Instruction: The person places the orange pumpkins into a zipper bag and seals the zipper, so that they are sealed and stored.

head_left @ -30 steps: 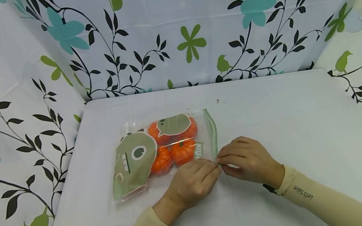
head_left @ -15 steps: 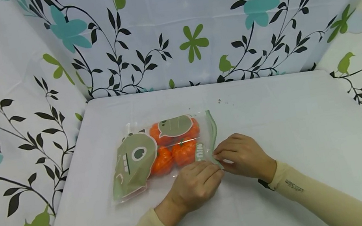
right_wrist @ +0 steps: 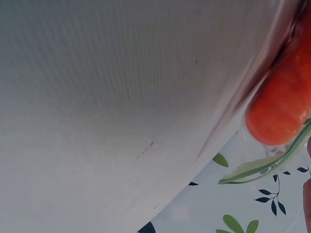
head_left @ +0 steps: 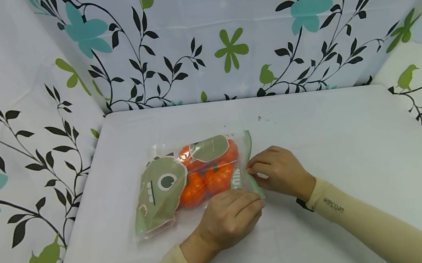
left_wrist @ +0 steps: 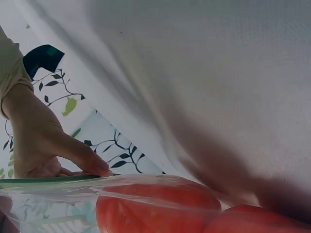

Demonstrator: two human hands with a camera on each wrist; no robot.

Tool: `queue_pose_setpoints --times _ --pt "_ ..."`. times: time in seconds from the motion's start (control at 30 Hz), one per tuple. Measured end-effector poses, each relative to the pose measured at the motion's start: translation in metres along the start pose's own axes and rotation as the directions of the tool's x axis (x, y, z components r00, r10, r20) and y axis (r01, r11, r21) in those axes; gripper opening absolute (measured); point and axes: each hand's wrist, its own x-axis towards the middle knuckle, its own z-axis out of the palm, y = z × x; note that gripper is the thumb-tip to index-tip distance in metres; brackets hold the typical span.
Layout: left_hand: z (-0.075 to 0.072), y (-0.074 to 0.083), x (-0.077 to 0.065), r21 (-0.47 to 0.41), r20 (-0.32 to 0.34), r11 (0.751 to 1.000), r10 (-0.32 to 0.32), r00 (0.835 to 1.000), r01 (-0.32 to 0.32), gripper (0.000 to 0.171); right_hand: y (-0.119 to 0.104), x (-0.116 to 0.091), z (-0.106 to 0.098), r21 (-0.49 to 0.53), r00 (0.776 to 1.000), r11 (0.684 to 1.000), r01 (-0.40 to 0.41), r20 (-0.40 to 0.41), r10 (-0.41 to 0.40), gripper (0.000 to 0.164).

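Observation:
A clear zip bag [head_left: 161, 191] printed with a green cartoon monster lies on the table, its green zip strip [head_left: 247, 144] toward the right. Inside show several small orange pumpkins [head_left: 219, 179]. My left hand [head_left: 227, 218] grips the bag's near right corner, at the end of the strip. Farther up the strip, my right hand [head_left: 282, 173] pinches it between thumb and fingers. From the left wrist, the right thumb presses on the green strip [left_wrist: 51, 180], beside a pumpkin [left_wrist: 155, 204] behind the plastic. The strip's far end [right_wrist: 252, 172] curves loose in the right wrist view.
A white cloth covers the table [head_left: 332, 130]. Small dark specks [head_left: 259, 118] mark it beyond the bag. Curtains with leaf and flower prints [head_left: 177, 30] hang at the back and both sides.
My right hand has slid away from me along the zip strip, from beside the left fingertips to partway up. The left hand keeps hold of the near corner. The head view has shifted slightly.

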Motion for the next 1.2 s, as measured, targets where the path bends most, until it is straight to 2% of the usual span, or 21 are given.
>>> queue_pose_setpoints --times 0.2,0.43,0.8,1.03,1.2 --pt "-0.002 0.001 0.001 -0.076 -0.035 0.995 -0.065 0.997 0.062 0.014 0.014 0.005 0.003 -0.030 0.999 0.999 -0.044 0.024 0.044 0.022" --pt "-0.003 0.004 0.004 -0.094 -0.058 0.994 -0.062 0.996 0.056 0.016 0.029 0.007 0.012 -0.041 0.987 0.988 -0.150 0.052 0.152 0.016" --pt "-0.006 0.008 0.005 -0.125 -0.036 0.989 -0.084 0.996 0.079 0.016 0.050 0.021 0.026 -0.134 0.964 0.968 -0.212 0.134 0.230 0.015" --pt "-0.005 0.007 0.007 -0.127 -0.059 0.991 -0.037 0.998 0.029 0.016 0.064 0.027 0.030 -0.184 0.936 0.945 -0.269 0.180 0.301 0.014" --pt "-0.005 0.008 0.007 -0.139 -0.043 0.990 -0.039 0.998 0.032 0.014 0.071 0.028 0.030 -0.198 0.908 0.927 -0.318 0.216 0.358 0.014"
